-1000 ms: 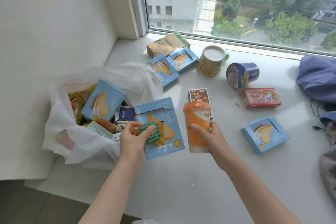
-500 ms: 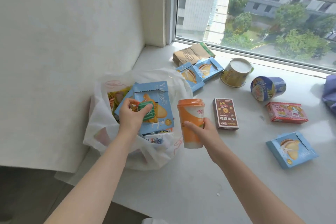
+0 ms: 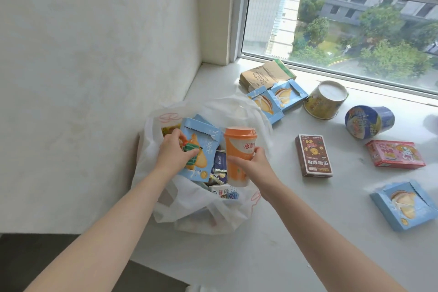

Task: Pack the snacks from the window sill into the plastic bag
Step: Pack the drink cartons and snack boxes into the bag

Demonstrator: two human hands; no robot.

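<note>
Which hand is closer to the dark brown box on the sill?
Right. The right hand, holding the orange cup, is just left of the box; the left hand, holding a blue packet, is farther left, over the bag.

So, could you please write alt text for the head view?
Over a white plastic bag on a window sill, the left hand holds a blue snack packet and the right hand an orange cup; more snacks lie beside it.
</note>
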